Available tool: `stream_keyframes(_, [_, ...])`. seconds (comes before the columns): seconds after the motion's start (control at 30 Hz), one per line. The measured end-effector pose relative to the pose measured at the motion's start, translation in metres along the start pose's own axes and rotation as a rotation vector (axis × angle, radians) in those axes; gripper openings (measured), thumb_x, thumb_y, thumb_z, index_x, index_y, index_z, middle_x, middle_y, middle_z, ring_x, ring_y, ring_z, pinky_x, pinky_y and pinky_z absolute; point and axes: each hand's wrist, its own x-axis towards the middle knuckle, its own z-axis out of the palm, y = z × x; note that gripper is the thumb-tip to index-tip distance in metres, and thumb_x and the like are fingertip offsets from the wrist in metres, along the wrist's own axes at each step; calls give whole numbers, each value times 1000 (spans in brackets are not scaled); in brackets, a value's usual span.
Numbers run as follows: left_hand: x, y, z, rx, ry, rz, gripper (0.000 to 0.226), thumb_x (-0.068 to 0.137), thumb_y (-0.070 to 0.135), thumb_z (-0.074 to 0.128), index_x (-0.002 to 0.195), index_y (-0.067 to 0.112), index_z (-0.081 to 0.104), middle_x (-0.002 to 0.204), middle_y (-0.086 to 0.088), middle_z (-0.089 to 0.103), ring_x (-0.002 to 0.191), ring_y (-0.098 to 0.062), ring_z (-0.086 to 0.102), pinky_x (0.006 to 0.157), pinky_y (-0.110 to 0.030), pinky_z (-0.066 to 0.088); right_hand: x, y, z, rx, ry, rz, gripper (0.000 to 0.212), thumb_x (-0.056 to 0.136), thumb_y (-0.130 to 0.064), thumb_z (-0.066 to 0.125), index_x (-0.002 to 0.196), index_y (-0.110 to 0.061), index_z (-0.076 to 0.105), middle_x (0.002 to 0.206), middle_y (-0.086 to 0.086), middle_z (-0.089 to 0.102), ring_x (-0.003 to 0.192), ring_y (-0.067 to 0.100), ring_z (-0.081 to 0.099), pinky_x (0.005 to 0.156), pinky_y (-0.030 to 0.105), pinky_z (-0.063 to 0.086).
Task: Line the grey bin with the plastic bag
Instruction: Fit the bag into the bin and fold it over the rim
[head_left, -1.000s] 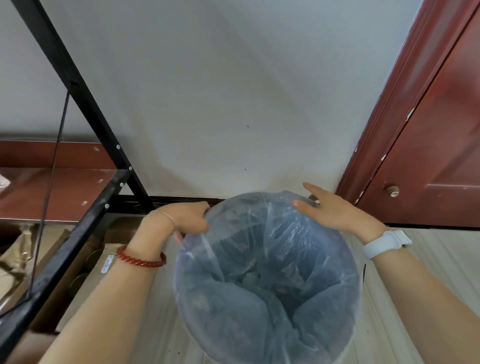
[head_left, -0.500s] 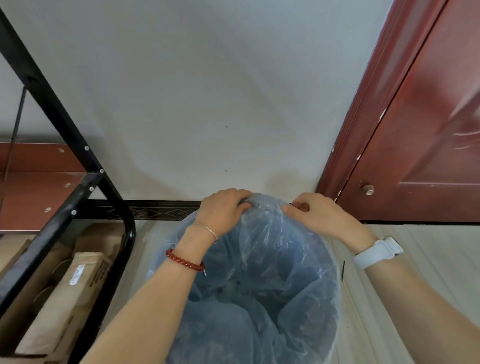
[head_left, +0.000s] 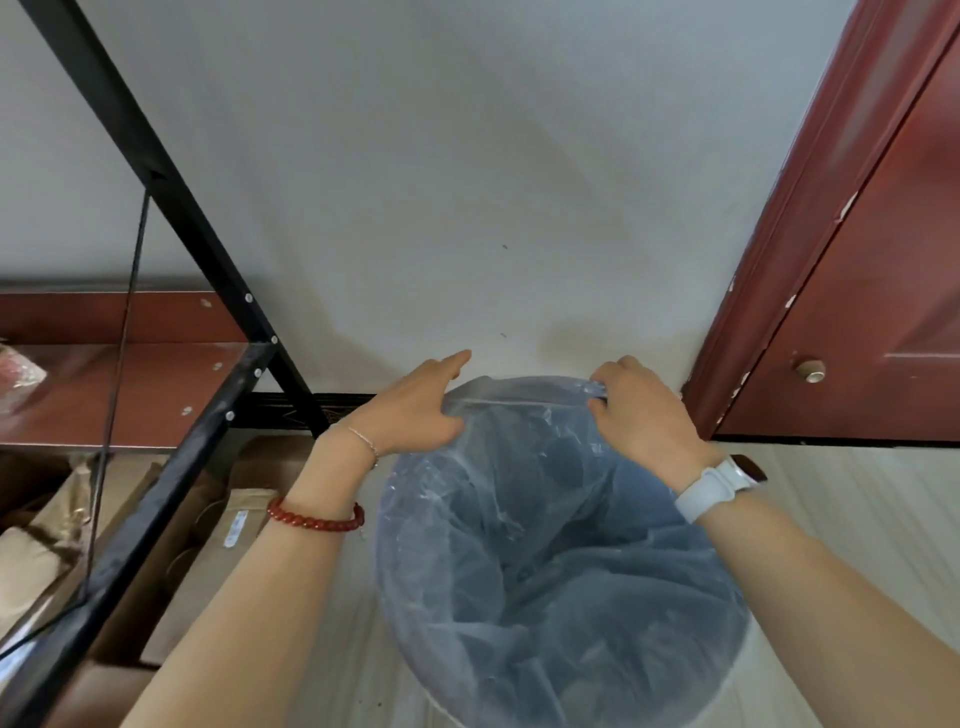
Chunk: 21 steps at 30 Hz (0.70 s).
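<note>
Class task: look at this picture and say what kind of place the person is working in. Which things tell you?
Probably an indoor storeroom or utility corner: a black metal shelf rack with brown sacks beneath it, beside a red-brown door.

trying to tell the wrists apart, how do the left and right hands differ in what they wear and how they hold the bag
The left hand wears a red bead bracelet and a thin chain; the right hand wears a white watch. The left forefinger points out past the rim, while the right fingers curl over the plastic bag. Both grip the bag's edge at the bin's far rim.
</note>
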Motion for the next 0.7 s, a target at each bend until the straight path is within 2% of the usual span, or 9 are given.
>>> stream_keyframes(0.1, [8, 17, 8, -106, 220, 94, 51, 89, 21, 53, 137, 17, 37, 141, -5, 45, 128, -17, 43, 104, -23, 30, -1, -3, -11, -101, 73, -49, 23, 91, -16, 41, 109, -5, 51, 113, 15, 53, 103, 32, 50, 76, 38, 40])
stream_keyframes(0.2, [15, 24, 6, -188, 385, 143, 34, 86, 22, 60, 119, 16, 58, 125, -2, 61, 104, -11, 55, 92, -15, 35, -2, -3, -30, -51, 51, -39, 24, 91, -19, 40, 111, -8, 47, 108, 16, 60, 96, 35, 54, 74, 38, 39])
stream_keyframes(0.27, [19, 23, 1, -317, 368, 129, 28, 82, 23, 65, 110, 20, 63, 114, -3, 64, 94, -14, 58, 90, -24, 46, -2, -1, -39, 3, 16, -15, 24, 92, -21, 41, 112, -10, 44, 103, 14, 62, 88, 35, 55, 70, 36, 36])
stream_keyframes(0.33, [21, 22, -2, -411, 272, 108, 24, 80, 24, 68, 103, 23, 62, 105, -5, 64, 87, -20, 62, 81, -31, 54, -3, 3, -44, 38, -13, -2, 25, 91, -23, 43, 113, -12, 43, 96, 10, 58, 88, 34, 55, 70, 34, 36])
stream_keyframes(0.43, [21, 20, 4, -415, 187, 73, 19, 83, 26, 64, 100, 18, 61, 90, -6, 67, 70, -21, 62, 57, -15, 53, -3, 7, -42, 130, -100, 21, 24, 90, -25, 47, 112, -15, 44, 84, 3, 55, 74, 27, 53, 69, 35, 40])
stream_keyframes(0.5, [21, 19, 9, -350, 172, 39, 19, 86, 31, 60, 98, 17, 59, 82, -4, 67, 61, -17, 61, 47, -11, 47, -3, 11, -40, 198, -161, 55, 26, 89, -29, 50, 111, -16, 45, 88, 5, 58, 68, 22, 52, 69, 36, 44])
stream_keyframes(0.6, [22, 20, 14, -189, 188, -11, 28, 86, 38, 56, 103, 15, 55, 88, -4, 63, 73, -18, 58, 60, -25, 44, -4, 14, -41, 179, -221, 90, 32, 89, -35, 50, 113, -13, 46, 96, 5, 53, 77, 23, 54, 70, 32, 42])
stream_keyframes(0.7, [25, 23, 17, -21, 224, -33, 31, 88, 42, 50, 100, 14, 54, 91, -1, 53, 85, -21, 48, 71, -30, 38, -6, 16, -40, 133, -238, 88, 31, 90, -37, 47, 104, -10, 52, 86, 5, 56, 77, 22, 52, 62, 31, 38])
